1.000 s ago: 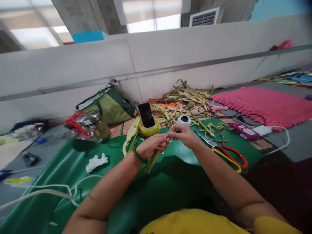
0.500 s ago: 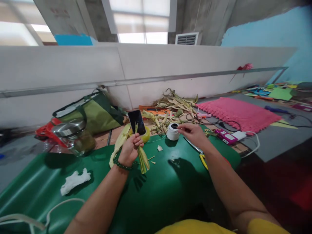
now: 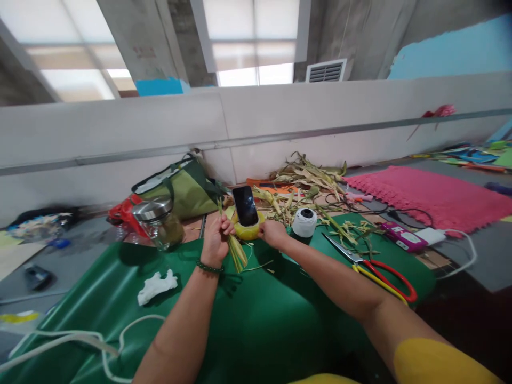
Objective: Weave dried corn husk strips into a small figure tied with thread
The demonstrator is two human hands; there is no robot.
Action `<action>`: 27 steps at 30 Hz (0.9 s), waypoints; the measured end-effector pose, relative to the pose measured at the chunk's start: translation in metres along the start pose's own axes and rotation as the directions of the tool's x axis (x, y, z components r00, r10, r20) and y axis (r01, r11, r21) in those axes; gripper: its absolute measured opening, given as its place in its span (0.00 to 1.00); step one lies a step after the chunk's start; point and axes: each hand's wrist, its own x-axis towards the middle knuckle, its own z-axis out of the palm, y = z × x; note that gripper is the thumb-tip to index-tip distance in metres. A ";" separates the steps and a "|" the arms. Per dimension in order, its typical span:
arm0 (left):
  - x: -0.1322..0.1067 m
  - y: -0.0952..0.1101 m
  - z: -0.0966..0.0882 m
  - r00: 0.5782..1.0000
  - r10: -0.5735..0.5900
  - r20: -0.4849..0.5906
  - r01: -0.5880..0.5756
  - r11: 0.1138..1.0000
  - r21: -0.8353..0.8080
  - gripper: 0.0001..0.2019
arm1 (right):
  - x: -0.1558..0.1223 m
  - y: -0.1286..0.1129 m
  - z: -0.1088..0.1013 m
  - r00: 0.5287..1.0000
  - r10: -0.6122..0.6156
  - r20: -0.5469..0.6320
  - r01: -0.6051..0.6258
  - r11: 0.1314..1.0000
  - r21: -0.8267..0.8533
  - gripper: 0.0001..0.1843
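My left hand (image 3: 217, 239) is closed around a bundle of pale green corn husk strips (image 3: 237, 255), which stick out above and below the fingers. Close to it, my right hand (image 3: 274, 233) is pinched beside a yellow tape roll (image 3: 248, 232); whatever is between its fingertips is too small to make out. A black phone (image 3: 245, 206) leans upright at the roll. To the right of that hand stands a white thread spool (image 3: 304, 224). Scissors (image 3: 370, 262) with red and yellow handles lie on the green mat (image 3: 272, 325), partly behind my right forearm.
A glass jar (image 3: 162, 226) with a metal lid and a green bag (image 3: 188, 194) stand at the left. Dry husks (image 3: 308, 176) are heaped by the wall. Crumpled white tissue (image 3: 157, 287), a white cable (image 3: 96, 341), a pink cloth (image 3: 424, 194) and a purple power bank (image 3: 404, 236) lie around.
My right hand has moved left from the spool to the tape roll, near my left hand. The view has shifted left, and the scissors show more fully. The left hand keeps the husk bundle.
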 end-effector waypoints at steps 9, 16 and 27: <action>-0.003 -0.012 0.002 0.994 0.105 0.004 -0.104 0.974 0.201 0.09 | 0.004 0.019 -0.012 0.992 -0.123 -0.025 0.125 0.951 0.283 0.11; 0.003 -0.005 -0.004 0.994 0.099 -0.051 -0.091 0.987 0.134 0.08 | 0.003 0.006 0.005 0.987 -0.149 -0.054 0.149 0.989 -0.001 0.14; 0.001 0.004 -0.001 0.995 0.040 -0.090 -0.032 0.995 0.093 0.07 | 0.015 0.010 0.009 0.973 -0.188 -0.131 0.213 0.953 0.214 0.09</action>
